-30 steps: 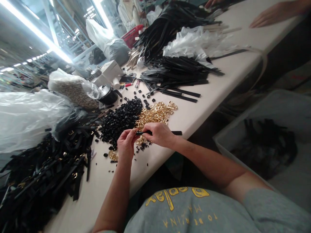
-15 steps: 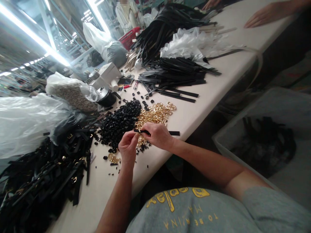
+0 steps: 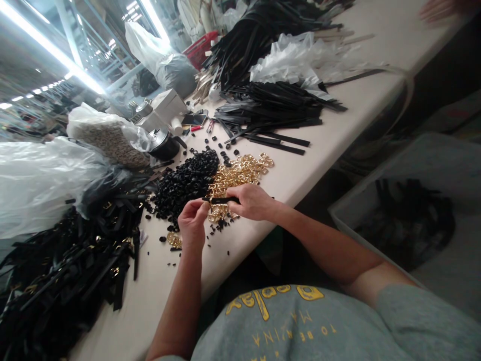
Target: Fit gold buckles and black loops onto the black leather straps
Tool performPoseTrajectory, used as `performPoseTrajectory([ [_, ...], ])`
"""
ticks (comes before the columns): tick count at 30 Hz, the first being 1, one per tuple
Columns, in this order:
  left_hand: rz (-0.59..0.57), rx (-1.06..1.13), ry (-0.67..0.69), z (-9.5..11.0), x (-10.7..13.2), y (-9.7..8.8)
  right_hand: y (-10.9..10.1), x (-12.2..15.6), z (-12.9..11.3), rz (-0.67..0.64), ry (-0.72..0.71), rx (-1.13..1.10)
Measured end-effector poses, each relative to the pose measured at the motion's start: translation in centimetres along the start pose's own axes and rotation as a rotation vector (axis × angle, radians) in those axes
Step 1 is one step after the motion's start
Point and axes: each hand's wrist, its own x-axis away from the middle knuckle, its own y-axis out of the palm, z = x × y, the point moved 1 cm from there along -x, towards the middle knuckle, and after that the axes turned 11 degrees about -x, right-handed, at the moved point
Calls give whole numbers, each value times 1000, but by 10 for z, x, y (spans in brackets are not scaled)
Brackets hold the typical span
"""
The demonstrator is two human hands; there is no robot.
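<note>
A black strap (image 3: 221, 200) stretches between my two hands over the table. My left hand (image 3: 193, 219) pinches its left end, where a bit of gold shows; whether that is a buckle on the strap I cannot make out. My right hand (image 3: 252, 201) is closed round the strap farther right and hides part of it. Just behind the hands lies a heap of gold buckles (image 3: 240, 171), touching a heap of small black loops (image 3: 184, 183) on its left. A few gold buckles (image 3: 174, 240) lie left of my left wrist.
Finished-looking black straps with buckles (image 3: 93, 260) pile up at left, beside plastic bags (image 3: 41, 185). A lidded pot (image 3: 164, 144), a phone (image 3: 194, 120) and bundled black strips (image 3: 270, 108) stand or lie farther back. A plastic bin (image 3: 338, 213) is below right; another person's hand (image 3: 439, 9) rests top right.
My hands have drawn apart a little, baring more strap between them. The right hand shifted slightly right. The other person's hand moved toward the upper right corner.
</note>
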Motion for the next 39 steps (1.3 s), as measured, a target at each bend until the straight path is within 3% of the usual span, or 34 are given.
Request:
performPoseTrajectory([
  [5,-115,-27,10,3,6,7,12,0,-3,32,-64,19],
  [15,-16,117,16,5,7,16,22,0,-7,74,-112,-63],
  [23,-56,337,-172,8,8,18,21,1,-5,102,-168,-117],
  [29,-72,331,-204,7,5,18,18,1,-4,71,-185,-277],
  [34,-52,268,-144,4,8,18,17,1,-7,97,-170,-282],
  [39,-10,16,30,5,16,15,19,2,-10,212,-156,-174],
])
